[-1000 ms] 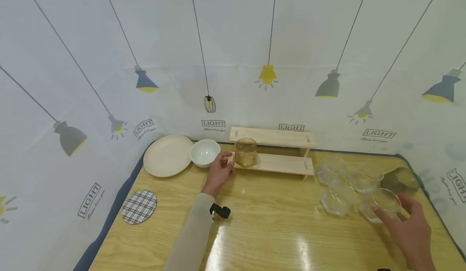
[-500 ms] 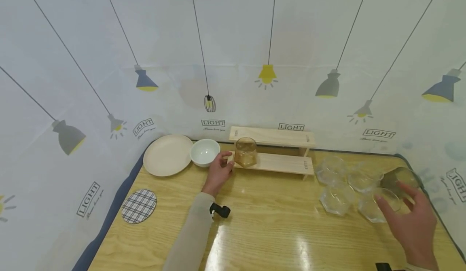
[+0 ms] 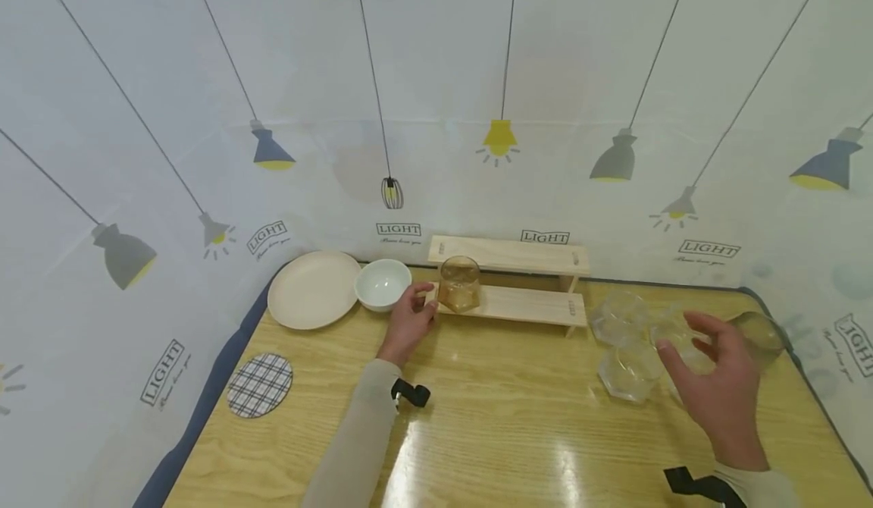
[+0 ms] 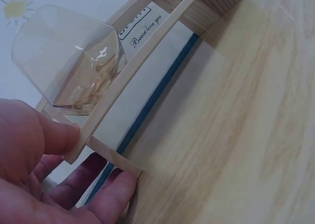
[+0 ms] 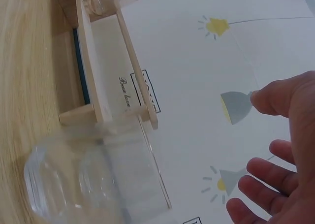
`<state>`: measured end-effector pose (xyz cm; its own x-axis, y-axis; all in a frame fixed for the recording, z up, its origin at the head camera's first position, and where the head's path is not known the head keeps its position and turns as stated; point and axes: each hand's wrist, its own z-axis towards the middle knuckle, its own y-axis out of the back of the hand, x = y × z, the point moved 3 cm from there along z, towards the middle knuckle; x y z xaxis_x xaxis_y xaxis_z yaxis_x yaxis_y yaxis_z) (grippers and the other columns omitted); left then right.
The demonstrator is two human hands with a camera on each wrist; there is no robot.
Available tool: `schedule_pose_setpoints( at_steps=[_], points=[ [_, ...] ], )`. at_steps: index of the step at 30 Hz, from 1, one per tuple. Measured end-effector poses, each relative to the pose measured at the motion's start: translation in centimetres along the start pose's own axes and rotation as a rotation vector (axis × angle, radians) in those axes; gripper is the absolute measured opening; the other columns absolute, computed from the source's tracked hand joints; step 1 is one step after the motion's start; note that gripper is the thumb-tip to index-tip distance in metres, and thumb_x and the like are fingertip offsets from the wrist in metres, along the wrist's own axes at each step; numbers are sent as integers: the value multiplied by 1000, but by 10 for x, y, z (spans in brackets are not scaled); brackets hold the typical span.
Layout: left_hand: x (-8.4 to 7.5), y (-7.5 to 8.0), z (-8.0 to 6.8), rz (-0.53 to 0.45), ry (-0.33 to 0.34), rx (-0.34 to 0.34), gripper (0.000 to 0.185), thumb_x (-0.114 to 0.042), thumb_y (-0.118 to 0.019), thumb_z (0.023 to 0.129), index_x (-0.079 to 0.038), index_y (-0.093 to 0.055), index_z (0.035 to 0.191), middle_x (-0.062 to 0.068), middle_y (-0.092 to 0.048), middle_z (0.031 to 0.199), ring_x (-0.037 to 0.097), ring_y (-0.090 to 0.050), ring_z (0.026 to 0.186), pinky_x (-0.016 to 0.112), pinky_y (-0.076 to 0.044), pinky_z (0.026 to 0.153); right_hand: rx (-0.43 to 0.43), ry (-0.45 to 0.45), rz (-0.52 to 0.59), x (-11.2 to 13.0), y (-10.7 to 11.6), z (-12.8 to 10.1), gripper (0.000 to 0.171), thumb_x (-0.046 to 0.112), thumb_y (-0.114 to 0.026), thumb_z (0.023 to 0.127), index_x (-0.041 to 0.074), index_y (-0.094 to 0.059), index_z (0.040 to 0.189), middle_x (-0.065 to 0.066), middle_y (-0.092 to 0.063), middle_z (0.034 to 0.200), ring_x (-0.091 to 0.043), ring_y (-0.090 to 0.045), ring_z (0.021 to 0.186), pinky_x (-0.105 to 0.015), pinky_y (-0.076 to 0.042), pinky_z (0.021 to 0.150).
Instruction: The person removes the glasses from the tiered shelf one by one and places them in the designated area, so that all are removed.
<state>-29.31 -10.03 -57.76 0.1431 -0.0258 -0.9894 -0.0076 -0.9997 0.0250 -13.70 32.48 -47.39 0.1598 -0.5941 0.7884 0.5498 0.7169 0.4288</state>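
A two-tier wooden rack [image 3: 508, 305] stands at the back of the table. An amber glass [image 3: 459, 284] sits on its lower shelf near the left end, and shows close up as the amber glass [image 4: 74, 61]. My left hand [image 3: 419, 303] holds the rack's left end; in the left wrist view the left hand [image 4: 83, 160] has the thumb on the shelf end [image 4: 98, 130] and the fingers curled under it. My right hand [image 3: 685, 337] hovers with spread fingers over a cluster of clear glasses [image 3: 630, 371], holding nothing. The right wrist view shows the right hand [image 5: 266, 150] and a clear glass [image 5: 93, 179] below it.
A cream plate [image 3: 314, 290] and a white bowl [image 3: 382, 284] sit left of the rack. A plaid coaster [image 3: 260, 385] lies near the table's left edge. A darker glass [image 3: 758, 332] stands at the far right. The wooden table [image 3: 505, 432] meets a lamp-print backdrop.
My right hand has moved left and away from me, from the front-right glasses to above the middle of the cluster. The left hand and the amber glass have stayed put.
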Motion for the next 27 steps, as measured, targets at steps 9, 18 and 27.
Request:
schedule_pose_setpoints(
  at_steps=[9, 18, 27],
  points=[
    [5, 0, 4, 12, -15, -18, 33, -12, -66, 105, -12, -63, 138, 10, -60, 113, 15, -59, 95, 30, -57, 78, 110, 110, 56, 25, -44, 3, 56, 1, -81, 89, 7, -62, 141, -6, -63, 134, 9, -50, 122, -5, -42, 97],
    [3, 1, -4, 141, -68, -62, 41, -16, -73, 98, -15, -65, 137, 16, -67, 125, 24, -65, 104, 29, -58, 77, 215, 145, 115, 44, -94, 5, 51, 8, -79, 94, 2, -59, 141, -15, -63, 137, -9, -56, 127, -9, -45, 99],
    [2, -1, -6, 159, -122, -89, 43, -18, -76, 95, -15, -65, 137, 16, -70, 122, 22, -69, 97, 28, -58, 74, 345, 133, 179, 55, -153, 2, 53, 22, -77, 98, 5, -56, 144, -18, -61, 140, -39, -61, 126, -56, -56, 100]
  ],
)
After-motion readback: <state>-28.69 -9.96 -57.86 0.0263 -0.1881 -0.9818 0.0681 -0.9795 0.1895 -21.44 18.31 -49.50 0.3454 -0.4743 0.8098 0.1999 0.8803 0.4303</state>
